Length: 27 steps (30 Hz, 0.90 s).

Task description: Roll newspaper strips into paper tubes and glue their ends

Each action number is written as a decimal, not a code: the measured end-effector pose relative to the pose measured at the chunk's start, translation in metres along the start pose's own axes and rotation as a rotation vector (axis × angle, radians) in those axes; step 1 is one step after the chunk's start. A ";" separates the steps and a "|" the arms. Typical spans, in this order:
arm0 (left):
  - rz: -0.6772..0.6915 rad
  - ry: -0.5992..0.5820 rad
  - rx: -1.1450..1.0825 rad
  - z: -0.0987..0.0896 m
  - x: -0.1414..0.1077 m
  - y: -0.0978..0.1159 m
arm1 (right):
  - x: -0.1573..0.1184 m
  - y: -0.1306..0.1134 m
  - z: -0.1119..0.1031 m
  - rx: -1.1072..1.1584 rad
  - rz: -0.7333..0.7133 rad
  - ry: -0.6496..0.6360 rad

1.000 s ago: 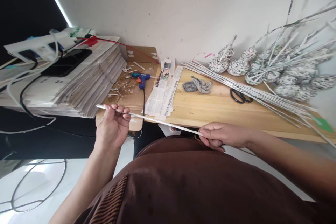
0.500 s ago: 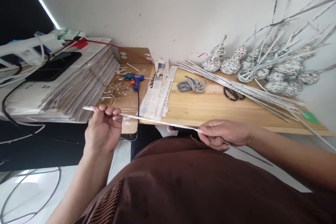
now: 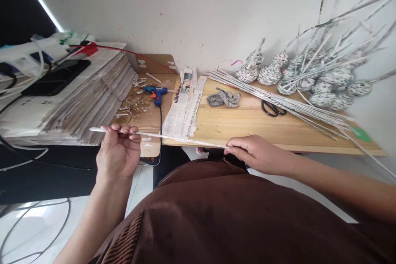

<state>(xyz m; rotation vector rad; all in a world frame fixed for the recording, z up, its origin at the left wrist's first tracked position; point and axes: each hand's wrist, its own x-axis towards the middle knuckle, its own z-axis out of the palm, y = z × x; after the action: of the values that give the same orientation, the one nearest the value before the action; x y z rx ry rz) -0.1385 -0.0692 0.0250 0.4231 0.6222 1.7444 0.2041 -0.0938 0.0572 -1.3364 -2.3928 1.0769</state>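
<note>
A long, thin rolled paper tube (image 3: pixel 179 138) stretches between my two hands, above the near edge of the table. My left hand (image 3: pixel 117 148), palm up, pinches it close to its pointed white left end. At the other end of the tube my right hand (image 3: pixel 252 152) is closed, thumb and fingertips pressed on its tip. What lies inside the right fist is hidden. Behind the tube, several newspaper strips (image 3: pixel 182 111) lie overlapped on the wooden table (image 3: pixel 222 126).
A blue glue gun (image 3: pixel 158 95) rests among paper scraps on cardboard at left, beside a tall newspaper stack (image 3: pixel 105 90) carrying a black phone (image 3: pixel 57 76). Further right are a grey cloth (image 3: pixel 224 98), black-handled scissors (image 3: pixel 272 109), a bundle of paper sticks (image 3: pixel 278 97) and several woven paper gourds (image 3: pixel 247 72).
My right hand has shifted slightly left and curled tighter at the tube's end. The thin dark rod that stuck out to its right is no longer visible. My left hand keeps its pinch.
</note>
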 end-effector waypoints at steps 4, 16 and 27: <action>-0.005 0.007 0.002 0.000 -0.001 -0.001 | 0.005 0.000 0.005 0.015 0.015 0.023; -0.003 0.033 -0.024 0.002 0.002 0.002 | 0.006 -0.001 -0.003 0.214 0.156 -0.167; 0.027 0.076 -0.030 -0.002 0.006 0.018 | -0.007 0.020 -0.021 0.092 0.195 -0.019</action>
<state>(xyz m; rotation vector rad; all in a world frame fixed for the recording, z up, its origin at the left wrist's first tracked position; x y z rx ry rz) -0.1548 -0.0674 0.0337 0.3470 0.6458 1.7998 0.2316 -0.0821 0.0601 -1.5592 -2.2321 1.2383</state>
